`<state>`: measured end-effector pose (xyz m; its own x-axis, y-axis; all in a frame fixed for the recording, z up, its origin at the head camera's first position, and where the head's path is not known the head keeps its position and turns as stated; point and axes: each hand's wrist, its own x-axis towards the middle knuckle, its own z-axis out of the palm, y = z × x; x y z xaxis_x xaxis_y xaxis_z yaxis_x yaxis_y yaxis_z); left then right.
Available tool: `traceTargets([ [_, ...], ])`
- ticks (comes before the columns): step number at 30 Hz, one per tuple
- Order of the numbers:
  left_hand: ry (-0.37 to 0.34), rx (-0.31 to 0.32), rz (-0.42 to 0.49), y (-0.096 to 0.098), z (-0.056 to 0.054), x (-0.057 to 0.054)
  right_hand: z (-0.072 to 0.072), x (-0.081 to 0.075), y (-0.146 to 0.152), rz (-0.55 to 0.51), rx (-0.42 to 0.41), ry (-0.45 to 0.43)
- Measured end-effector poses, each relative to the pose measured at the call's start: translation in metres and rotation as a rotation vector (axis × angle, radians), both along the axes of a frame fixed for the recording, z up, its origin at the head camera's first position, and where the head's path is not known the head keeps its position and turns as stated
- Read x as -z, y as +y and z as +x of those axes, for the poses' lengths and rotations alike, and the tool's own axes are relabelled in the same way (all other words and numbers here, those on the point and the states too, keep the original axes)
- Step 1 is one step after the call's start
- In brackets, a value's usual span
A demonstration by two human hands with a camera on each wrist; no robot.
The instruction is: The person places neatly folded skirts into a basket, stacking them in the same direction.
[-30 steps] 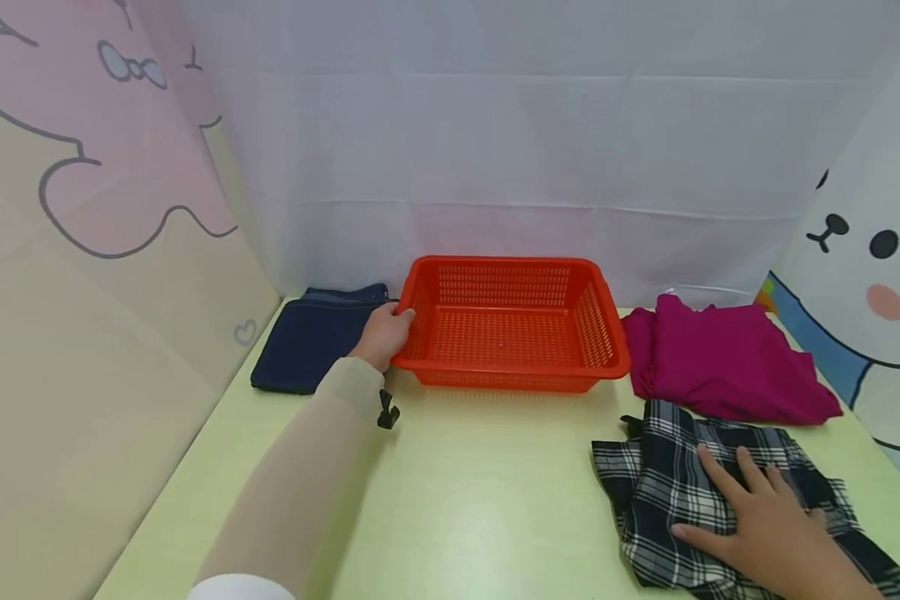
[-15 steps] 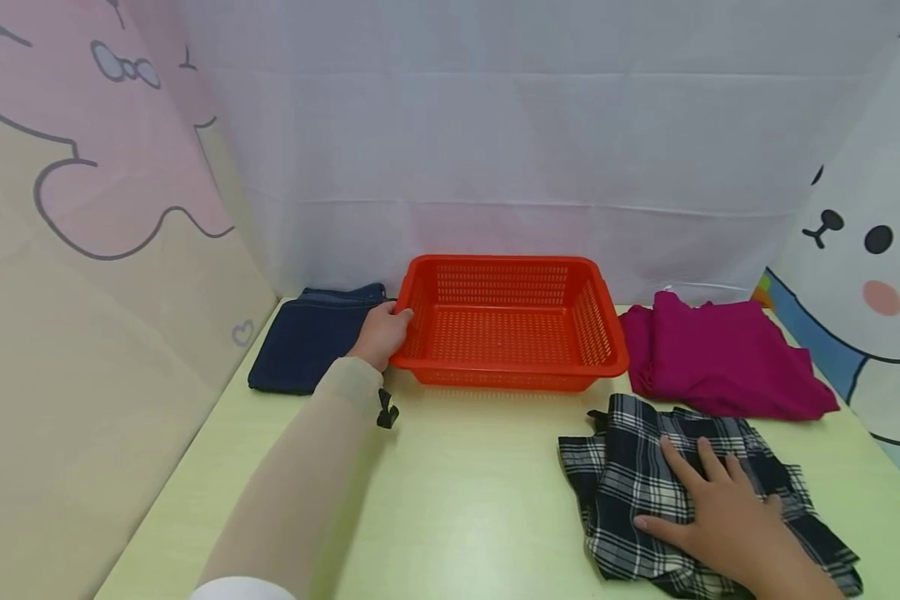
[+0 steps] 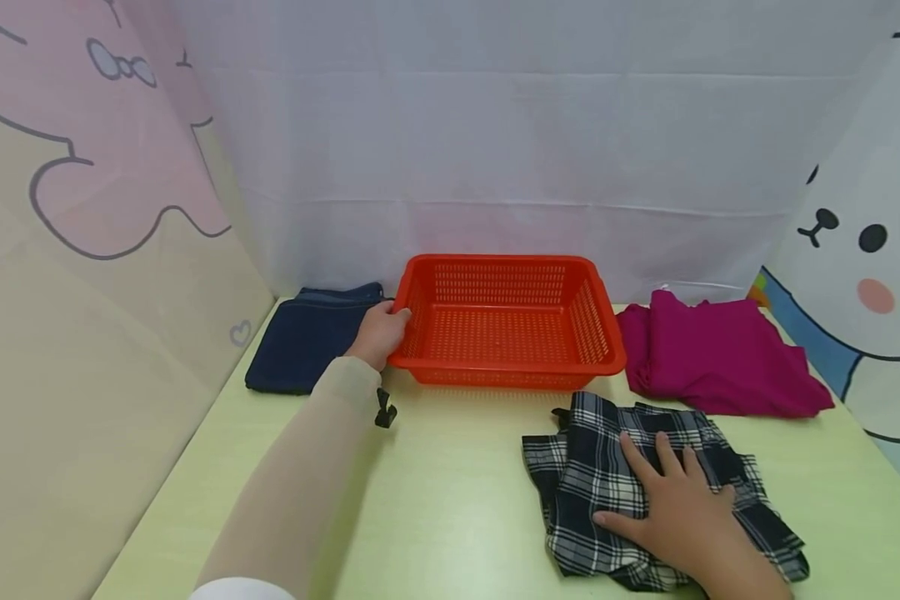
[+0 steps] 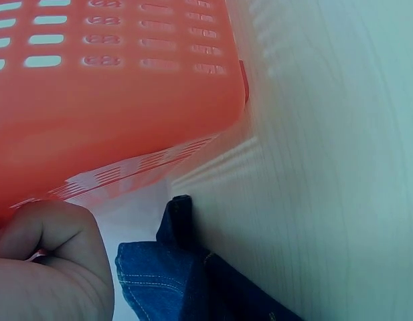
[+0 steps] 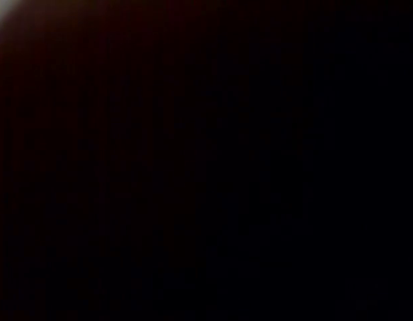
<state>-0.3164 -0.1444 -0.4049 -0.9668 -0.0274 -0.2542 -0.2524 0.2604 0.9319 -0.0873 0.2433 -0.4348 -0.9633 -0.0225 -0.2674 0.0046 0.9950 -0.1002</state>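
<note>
At the back of the table, my left hand (image 3: 379, 335) grips the left rim of a red-orange plastic basket (image 3: 506, 367) with slotted walls. The left wrist view shows the curled fingers of that hand (image 4: 52, 261) at the rim, below the basket's wall (image 4: 112, 100). My right hand (image 3: 682, 512) lies with spread fingers on a folded black-and-white plaid cloth garment (image 3: 592, 483), at the front right. Nothing lies inside the basket. The right wrist view is almost wholly dark.
Folded dark blue jeans (image 3: 300, 342) lie left of the basket, partly behind my left hand. A folded magenta garment (image 3: 720, 354) sits to the basket's right, behind the plaid one. Cloth-covered walls (image 3: 510, 150) enclose the pale yellow table (image 3: 435, 500) at the back and sides.
My right hand has slid left across the table, and the plaid garment has moved along under it. The left hand keeps its hold on the basket, which stays in place.
</note>
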Motion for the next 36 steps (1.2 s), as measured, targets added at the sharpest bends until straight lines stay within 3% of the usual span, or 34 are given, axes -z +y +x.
traceTargets([
  [22,-0.004,-0.002,-0.032,-0.001,0.002,-0.004,-0.007,-0.006,-0.059,-0.018,-0.037,0.022],
  [36,0.010,-0.001,-0.066,0.002,0.001,-0.002,-0.013,-0.007,-0.085,0.000,-0.034,-0.012],
])
